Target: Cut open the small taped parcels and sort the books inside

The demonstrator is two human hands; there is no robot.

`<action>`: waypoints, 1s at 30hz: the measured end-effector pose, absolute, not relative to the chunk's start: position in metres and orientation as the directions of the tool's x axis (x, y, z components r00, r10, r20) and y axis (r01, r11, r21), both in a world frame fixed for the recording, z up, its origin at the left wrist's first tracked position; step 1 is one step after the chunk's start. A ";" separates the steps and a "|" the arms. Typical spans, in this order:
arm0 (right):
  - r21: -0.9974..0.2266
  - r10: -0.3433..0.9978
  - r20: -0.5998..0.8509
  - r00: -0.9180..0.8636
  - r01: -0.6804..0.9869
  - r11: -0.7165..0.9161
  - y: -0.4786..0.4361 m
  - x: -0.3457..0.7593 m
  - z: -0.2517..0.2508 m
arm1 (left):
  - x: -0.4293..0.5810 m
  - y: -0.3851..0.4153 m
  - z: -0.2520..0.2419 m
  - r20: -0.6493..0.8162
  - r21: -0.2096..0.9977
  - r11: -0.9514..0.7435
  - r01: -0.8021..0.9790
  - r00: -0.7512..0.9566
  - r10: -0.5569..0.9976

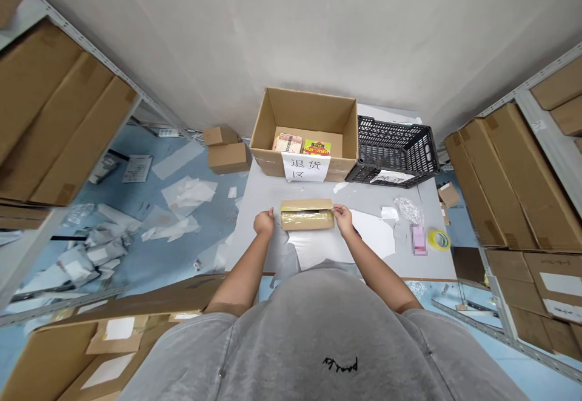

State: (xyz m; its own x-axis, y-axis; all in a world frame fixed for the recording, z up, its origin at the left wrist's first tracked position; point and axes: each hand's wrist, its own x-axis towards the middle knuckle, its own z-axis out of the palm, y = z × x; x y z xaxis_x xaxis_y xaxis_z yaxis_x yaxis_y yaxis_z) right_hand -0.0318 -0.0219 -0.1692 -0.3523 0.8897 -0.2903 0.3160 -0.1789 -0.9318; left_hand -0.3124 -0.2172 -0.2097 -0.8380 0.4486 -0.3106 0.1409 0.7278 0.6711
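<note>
Lying flat on a white paper sheet (pixel 318 246) near the front of the counter (pixel 430 268), a long kraft carton (pixel 307 219) sits between your left hand (pixel 264 222) and your right hand (pixel 343 219). Its glossy face suggests clear film, and a flap stands slightly raised along the far side. It looks light and fairly stiff, but the sheen may be slippery, so its long sides seem the surest hold. Your right grip looks closed, pinching the carton's far corner. Your left rests against the opposite end, and you cannot tell whether it is clenched. Farther ahead, an open cardboard box (pixel 304 110) holds a pale printed pack (pixel 287 143) and a yellow-and-red pack (pixel 317 148). A paper sign (pixel 305 168) hangs on its front. A black plastic crate (pixel 395 152) stands just beside it.
</note>
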 end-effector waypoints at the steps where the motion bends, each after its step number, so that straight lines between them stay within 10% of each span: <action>1: -0.935 0.884 -0.300 -0.358 0.294 -0.198 -0.020 -0.033 -0.167 | -0.314 -0.216 -0.208 -0.316 0.644 0.751 0.144 -0.844 0.433; 8: -0.946 0.830 -0.324 -0.453 0.146 -0.289 -0.014 -0.044 -0.158 | -0.306 -0.207 -0.188 -0.349 0.670 0.725 0.156 -0.796 0.495; 14: -0.915 0.817 -0.267 -0.510 0.400 -0.050 -0.020 -0.054 -0.158 | -0.288 -0.203 -0.162 -0.222 0.580 0.716 0.388 -0.771 0.597; 20: -0.521 0.582 -0.298 -0.757 0.639 0.565 -0.032 -0.059 -0.144 | -0.277 -0.190 -0.145 -0.200 0.429 0.504 0.750 -0.465 0.862; 30: -0.310 0.672 -0.341 -0.657 0.754 0.579 -0.047 -0.069 -0.153 | -0.223 -0.174 -0.159 -0.276 0.349 0.696 0.628 -0.640 0.717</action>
